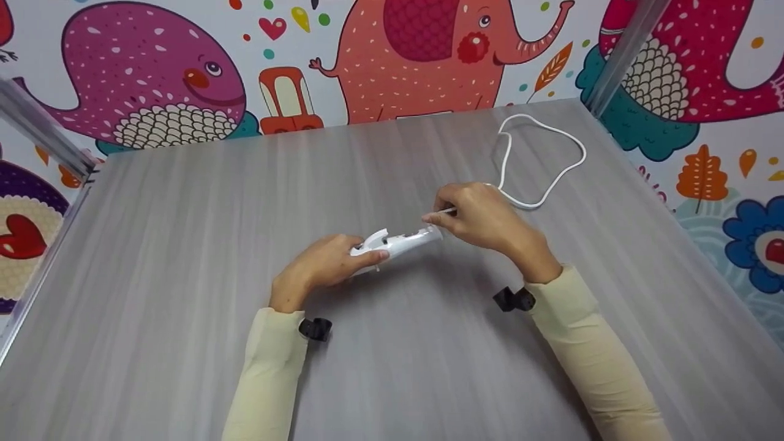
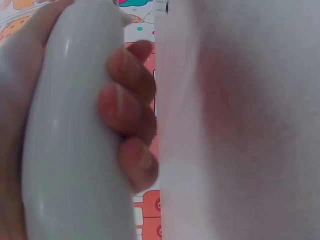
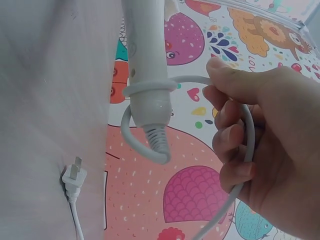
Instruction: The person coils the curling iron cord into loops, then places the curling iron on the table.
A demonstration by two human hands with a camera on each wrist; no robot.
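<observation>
A white corded hair curling iron [image 1: 404, 244] is held above the table by my left hand [image 1: 324, 262]. In the left wrist view, the fingers [image 2: 131, 107] curl round its thick, smooth body [image 2: 75, 125]. My right hand [image 1: 481, 214] is just past the narrow handle end and grips the white power cord [image 3: 247, 130]. In the right wrist view, the cord leaves the ribbed strain relief [image 3: 156, 137], bends back and loops once round the handle [image 3: 146, 55]. From there it runs to the thumb and forefinger and passes through the curled fingers.
A loose loop of cord [image 1: 582, 153] lies on the grey wood-grain table [image 1: 202, 245] at the back right. The two-pin plug [image 3: 74, 176] rests on the tabletop in the right wrist view. Walls printed with cartoon animals [image 1: 422, 61] stand behind and beside the table.
</observation>
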